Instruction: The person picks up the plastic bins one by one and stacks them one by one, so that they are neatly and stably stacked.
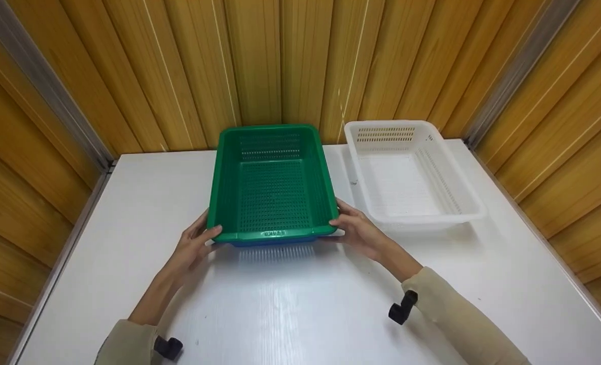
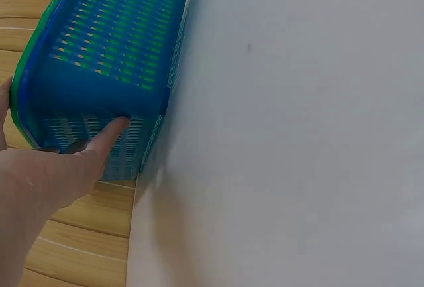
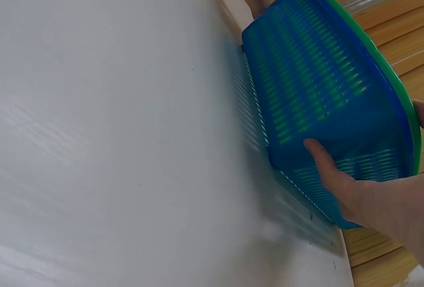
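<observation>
A green plastic basket (image 1: 275, 197) sits nested inside a blue basket (image 2: 93, 95), whose edge shows just under the green rim in the head view. My left hand (image 1: 192, 246) grips the near left corner, thumb over the green rim and fingers against the blue side. At the near right corner my right hand (image 1: 361, 230) holds the pair the same way. In the right wrist view the right hand (image 3: 371, 194) has a finger along the blue basket's slotted wall (image 3: 311, 68). The nested baskets stand at the back middle of the white table.
A white basket (image 1: 465, 187) stands to the right of the nested pair, close to the back wall. The white table (image 1: 280, 314) is bounded by yellow wood-patterned panels (image 1: 300, 61) at the back and both sides.
</observation>
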The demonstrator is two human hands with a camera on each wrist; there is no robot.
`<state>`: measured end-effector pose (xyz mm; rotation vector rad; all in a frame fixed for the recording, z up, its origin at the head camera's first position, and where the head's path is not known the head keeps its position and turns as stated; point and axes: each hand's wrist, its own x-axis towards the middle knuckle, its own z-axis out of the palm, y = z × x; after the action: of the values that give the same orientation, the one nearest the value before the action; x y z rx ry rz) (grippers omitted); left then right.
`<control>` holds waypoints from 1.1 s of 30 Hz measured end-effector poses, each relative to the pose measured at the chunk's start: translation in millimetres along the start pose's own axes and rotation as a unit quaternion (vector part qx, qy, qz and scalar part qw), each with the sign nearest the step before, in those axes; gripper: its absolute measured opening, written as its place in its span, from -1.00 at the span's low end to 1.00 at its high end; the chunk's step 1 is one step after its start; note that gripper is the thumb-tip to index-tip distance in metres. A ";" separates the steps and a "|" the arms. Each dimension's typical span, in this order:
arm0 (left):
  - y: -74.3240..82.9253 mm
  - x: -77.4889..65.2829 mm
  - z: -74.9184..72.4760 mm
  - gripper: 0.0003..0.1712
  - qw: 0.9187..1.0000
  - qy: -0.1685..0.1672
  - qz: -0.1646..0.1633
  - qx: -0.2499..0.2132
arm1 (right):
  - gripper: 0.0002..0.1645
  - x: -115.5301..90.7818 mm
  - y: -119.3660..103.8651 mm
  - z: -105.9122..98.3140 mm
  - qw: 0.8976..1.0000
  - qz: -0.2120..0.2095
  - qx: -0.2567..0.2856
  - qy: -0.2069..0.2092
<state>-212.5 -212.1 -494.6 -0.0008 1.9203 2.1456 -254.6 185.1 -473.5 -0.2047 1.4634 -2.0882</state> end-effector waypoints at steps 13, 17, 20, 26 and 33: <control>-0.4 10.3 9.8 -0.10 1.000 -0.013 0.017 -0.001 | -0.08 -2.9 0.5 -5.0 0.998 -0.012 0.031 0.044; 4.2 7.8 11.9 -0.08 0.998 0.011 0.028 0.050 | -0.14 -6.5 -3.2 -4.3 0.999 -0.012 -0.012 0.042; 7.3 4.4 15.3 -0.05 0.991 0.054 0.054 0.109 | -0.19 -12.2 -8.9 -3.3 0.998 -0.015 -0.056 0.036; 23.7 -8.1 27.4 -0.09 0.968 0.134 0.085 0.195 | -0.19 -26.6 -26.7 -3.6 0.992 -0.020 -0.118 0.036; 55.1 -28.3 56.8 -0.25 0.968 0.149 0.132 0.154 | -0.28 -50.7 -41.9 -11.1 0.986 -0.046 -0.160 0.026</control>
<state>-186.0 -167.1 -428.8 -0.0100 2.5432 2.0736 -233.0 231.0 -430.1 -0.3498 1.8490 -1.9301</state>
